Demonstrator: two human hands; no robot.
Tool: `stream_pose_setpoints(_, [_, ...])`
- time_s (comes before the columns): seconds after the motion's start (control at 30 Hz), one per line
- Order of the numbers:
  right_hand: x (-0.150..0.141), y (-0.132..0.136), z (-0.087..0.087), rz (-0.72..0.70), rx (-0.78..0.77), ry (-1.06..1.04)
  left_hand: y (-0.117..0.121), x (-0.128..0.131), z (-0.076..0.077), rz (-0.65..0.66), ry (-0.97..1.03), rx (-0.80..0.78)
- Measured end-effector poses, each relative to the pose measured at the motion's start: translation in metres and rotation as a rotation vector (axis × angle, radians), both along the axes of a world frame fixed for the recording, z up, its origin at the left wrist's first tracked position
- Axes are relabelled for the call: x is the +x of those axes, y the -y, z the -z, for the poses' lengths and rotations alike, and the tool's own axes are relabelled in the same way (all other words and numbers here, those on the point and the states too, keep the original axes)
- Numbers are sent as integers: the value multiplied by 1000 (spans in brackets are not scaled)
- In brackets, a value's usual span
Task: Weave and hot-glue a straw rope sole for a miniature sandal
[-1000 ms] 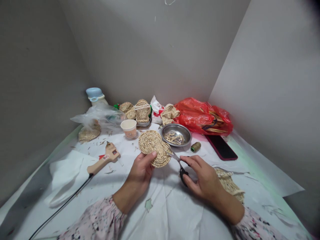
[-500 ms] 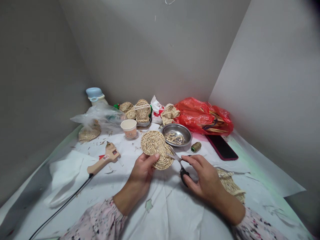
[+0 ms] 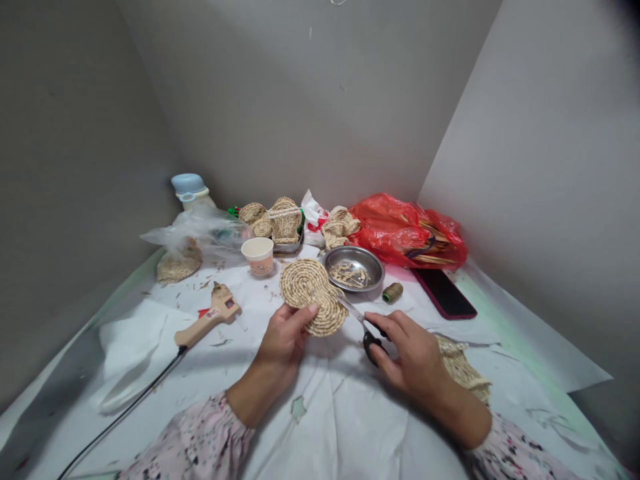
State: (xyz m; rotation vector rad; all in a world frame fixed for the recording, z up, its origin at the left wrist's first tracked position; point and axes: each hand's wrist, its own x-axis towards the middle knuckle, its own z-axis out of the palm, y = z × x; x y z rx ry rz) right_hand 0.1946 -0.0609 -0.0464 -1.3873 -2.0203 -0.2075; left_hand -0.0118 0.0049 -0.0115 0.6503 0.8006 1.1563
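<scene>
A woven straw piece (image 3: 305, 283), coiled into two joined rounds like a figure eight, is pinched along its lower left edge by my left hand (image 3: 289, 340), thumb on top. My right hand (image 3: 407, 350) grips black-handled scissors (image 3: 369, 333) with its thumb and fingers at the loops. The scissor tips rest at the right side of the straw piece, near where the two rounds meet. Just behind the piece sits a steel bowl (image 3: 367, 283) holding straw scraps (image 3: 350, 275).
A glue gun (image 3: 210, 320) with a black cord lies left. Behind stand a paper cup (image 3: 258, 257), a clear plastic bag (image 3: 200, 230), woven pieces (image 3: 285, 223) and a red bag (image 3: 383, 223). Rightward are a thread spool (image 3: 393, 293), a phone (image 3: 445, 295) and another woven piece (image 3: 465, 370).
The scissors have shifted slightly right and now lie more clearly apart from the middle of the straw piece. The straw piece has moved slightly up and left.
</scene>
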Motion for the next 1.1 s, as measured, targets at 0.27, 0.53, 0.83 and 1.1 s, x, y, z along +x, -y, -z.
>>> stream_pose_setpoints(0.27, [2,-2,-1,-57,-50,-67,0,0,-1,-3,12,7])
stream_pose_setpoints(0.53, [1,-2,2,-70,-53,-97,0,0,1,-5,9,22])
stream_pose_setpoints(0.83, [-1,-3,-1,-30,-56,-48,0,0,5,62,-11,20])
stream_pose_setpoints(1.1, [-2,-2,-1,-31,-29,25,-2,0,7,66,-19,5])
